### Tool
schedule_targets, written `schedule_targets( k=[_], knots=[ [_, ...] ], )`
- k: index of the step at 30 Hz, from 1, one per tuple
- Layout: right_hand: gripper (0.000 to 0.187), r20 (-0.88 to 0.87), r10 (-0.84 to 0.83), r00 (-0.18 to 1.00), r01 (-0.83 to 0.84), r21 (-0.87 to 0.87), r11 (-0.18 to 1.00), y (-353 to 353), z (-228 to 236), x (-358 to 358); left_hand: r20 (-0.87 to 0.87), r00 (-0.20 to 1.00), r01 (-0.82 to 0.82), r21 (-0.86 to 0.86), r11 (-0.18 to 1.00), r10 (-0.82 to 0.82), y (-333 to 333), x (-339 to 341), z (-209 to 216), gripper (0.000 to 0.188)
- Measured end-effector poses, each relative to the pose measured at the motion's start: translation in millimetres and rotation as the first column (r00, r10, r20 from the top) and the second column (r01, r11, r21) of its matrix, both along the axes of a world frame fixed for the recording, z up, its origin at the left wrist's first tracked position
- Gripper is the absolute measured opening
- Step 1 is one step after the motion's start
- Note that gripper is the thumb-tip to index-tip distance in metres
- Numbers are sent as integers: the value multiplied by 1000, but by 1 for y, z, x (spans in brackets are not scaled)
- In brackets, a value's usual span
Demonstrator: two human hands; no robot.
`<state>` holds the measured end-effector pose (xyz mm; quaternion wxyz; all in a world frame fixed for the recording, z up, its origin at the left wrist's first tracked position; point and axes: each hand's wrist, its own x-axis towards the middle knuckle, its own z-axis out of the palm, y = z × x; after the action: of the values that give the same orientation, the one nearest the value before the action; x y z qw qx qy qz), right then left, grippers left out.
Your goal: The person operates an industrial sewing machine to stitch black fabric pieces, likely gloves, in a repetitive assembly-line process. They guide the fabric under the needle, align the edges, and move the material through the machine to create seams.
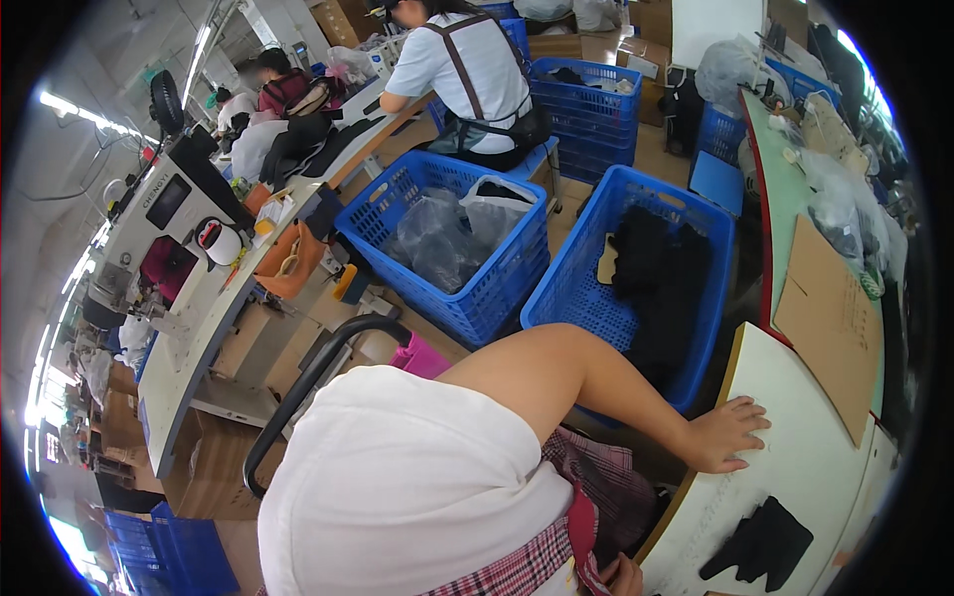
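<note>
My left hand (pixel 728 435) lies flat on a white tabletop (pixel 696 521), palm down and fingers spread, with nothing in it. Close to that hand on the same surface is a black cloth piece (pixel 760 546) with finger-like ends, perhaps a glove. At the lower edge, my right hand (pixel 623 576) shows only in part, its fingers curled beside the red trim of my plaid apron (pixel 497 574). What those fingers hold, if anything, is hidden.
A blue crate (pixel 537 310) with black cloth stands beside the table; another blue crate (pixel 452 310) holds plastic bags. Cardboard (pixel 830 328) lies on a green-topped table. A sewing machine (pixel 149 214) is at left. A co-worker (pixel 477 84) sits beyond the crates.
</note>
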<state>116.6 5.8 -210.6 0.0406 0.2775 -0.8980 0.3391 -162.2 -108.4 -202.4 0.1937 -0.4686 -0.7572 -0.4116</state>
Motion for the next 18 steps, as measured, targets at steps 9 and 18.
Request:
schedule_targets(
  k=[9,18],
  knots=[
    [44,-60,-13,998,12,-17,1000,-7,5,-4,22,999,43,3,999,-43,-3,3,5,44],
    [44,-116,-53,992,50,-22,998,-9,8,-3,-9,1000,-8,-42,999,7,-1,0,0,43]
  ],
)
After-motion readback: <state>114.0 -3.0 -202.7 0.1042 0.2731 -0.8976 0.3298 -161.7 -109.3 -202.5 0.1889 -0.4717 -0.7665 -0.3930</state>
